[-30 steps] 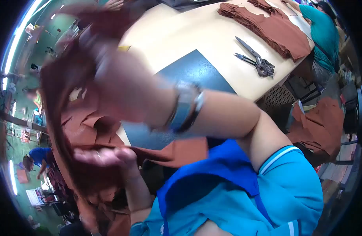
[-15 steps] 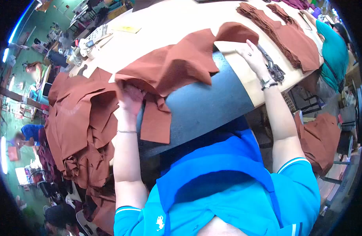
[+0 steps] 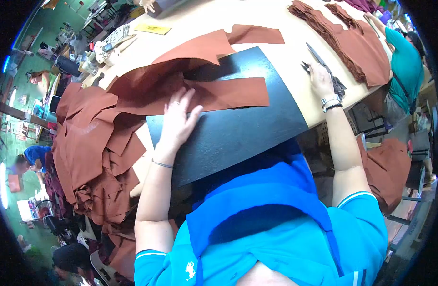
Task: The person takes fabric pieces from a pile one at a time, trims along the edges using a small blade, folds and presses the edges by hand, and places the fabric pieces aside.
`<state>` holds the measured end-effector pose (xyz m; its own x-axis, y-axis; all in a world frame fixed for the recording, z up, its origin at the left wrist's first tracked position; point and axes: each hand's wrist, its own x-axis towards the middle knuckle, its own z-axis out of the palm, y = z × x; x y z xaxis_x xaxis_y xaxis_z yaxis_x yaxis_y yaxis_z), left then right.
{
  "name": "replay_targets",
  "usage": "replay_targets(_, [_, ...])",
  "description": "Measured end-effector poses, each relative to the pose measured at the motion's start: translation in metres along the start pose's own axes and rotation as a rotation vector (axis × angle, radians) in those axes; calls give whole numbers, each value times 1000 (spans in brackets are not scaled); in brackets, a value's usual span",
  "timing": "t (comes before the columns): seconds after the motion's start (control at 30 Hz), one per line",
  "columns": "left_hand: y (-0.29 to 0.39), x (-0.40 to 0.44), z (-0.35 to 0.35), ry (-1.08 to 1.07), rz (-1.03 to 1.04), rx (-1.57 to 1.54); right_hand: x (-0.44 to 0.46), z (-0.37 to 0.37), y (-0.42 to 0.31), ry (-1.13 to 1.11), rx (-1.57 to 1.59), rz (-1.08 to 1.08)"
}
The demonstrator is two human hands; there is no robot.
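My left hand point(image 3: 177, 123) lies with fingers spread on a brown fabric piece point(image 3: 228, 94), which rests partly on a dark board point(image 3: 247, 124). Folds of the same cloth rise beyond my fingers, and one side runs left toward a heap of brown fabric pieces point(image 3: 88, 143). Over at the right, my right hand point(image 3: 320, 81) is closed, and two short dark points stick out from its left side; what kind of tool they belong to is too small to tell. Large scissors point(image 3: 321, 56) lie right beside that hand, partly hidden behind it.
A flat brown strip point(image 3: 257, 35) lies beyond the board on the pale table point(image 3: 219, 16). Stacked brown pieces point(image 3: 342, 47) are at the right, near a person in teal point(image 3: 404, 66). A yellow item point(image 3: 153, 29) and bottles point(image 3: 89, 66) stand along the left side.
The raised fabric has come down over the board, spread leftward. My left hand has opened and moved right onto it. My right hand has gone from open to closed beside the scissors.
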<state>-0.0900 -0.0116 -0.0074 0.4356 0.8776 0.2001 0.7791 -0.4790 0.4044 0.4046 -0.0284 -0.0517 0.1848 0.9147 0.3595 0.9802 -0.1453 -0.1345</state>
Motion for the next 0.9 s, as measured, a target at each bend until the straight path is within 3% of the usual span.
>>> replay_targets(0.07, [11,-7,12,-18,8,191,9,7,-5,38,239,127])
replay_targets(0.13, [15,-12,6,-69,9,114,17,0,-32,87,401,228])
replay_targets(0.2, [20,-24,-6,-138,69,93,30,3,-59,36,834,168])
replay_targets(0.27, [24,-42,-25,-167,151,73,36,-45,-110,-163,609,98])
replay_targets(0.37, [8,-77,-45,-184,137,1,58,-27,-129,-6,439,-200])
replay_targets(0.43, [-2,-102,-51,-135,54,-54,81,-9,-128,-25,488,-175])
replay_targets(0.57, [9,-129,-42,280,-179,175,125,33,-100,-104,353,-33])
replay_targets(0.67, [10,-136,-35,240,-467,229,132,43,-77,-162,105,112])
replay_targets(0.7, [7,-135,-32,243,-438,322,135,42,-71,-169,99,112])
replay_targets(0.8, [0,-122,-37,205,-570,218,139,38,-57,-195,66,103])
replay_targets(0.9, [0,-107,-35,354,-463,296,143,33,-39,-154,96,75])
